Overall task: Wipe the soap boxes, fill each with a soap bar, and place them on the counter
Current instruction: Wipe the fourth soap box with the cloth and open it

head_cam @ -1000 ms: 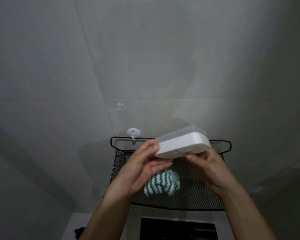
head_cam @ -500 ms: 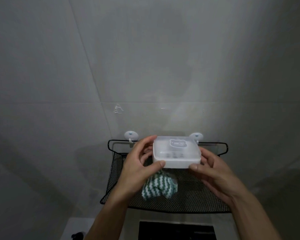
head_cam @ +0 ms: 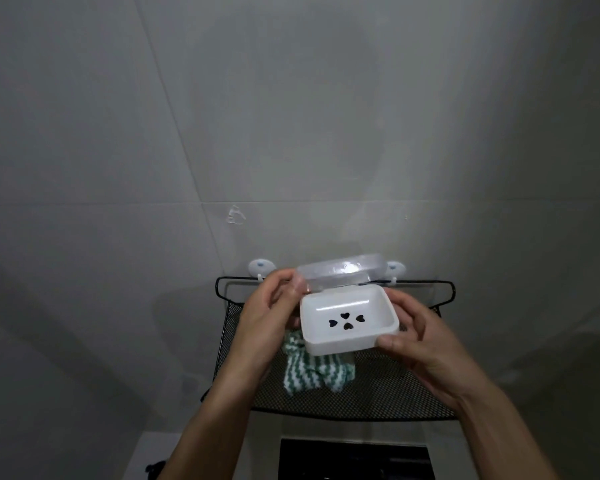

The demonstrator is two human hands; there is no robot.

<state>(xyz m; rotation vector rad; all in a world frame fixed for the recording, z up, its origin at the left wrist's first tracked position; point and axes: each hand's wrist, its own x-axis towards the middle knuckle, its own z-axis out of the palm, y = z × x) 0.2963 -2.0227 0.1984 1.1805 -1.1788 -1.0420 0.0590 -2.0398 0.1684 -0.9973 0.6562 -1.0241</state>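
White soap box (head_cam: pixel 349 320) open-side up, long axis left-right, between both hands.

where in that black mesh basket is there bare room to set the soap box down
The black mesh wall basket has bare mesh on its right half, between the green-and-white striped cloth and the right rim. The left-centre is crowded by the cloth. Both hands, left and right, hold the open white soap box above it.

Striped cloth (head_cam: pixel 312 374) half hidden behind soap box (head_cam: pixel 349 318).
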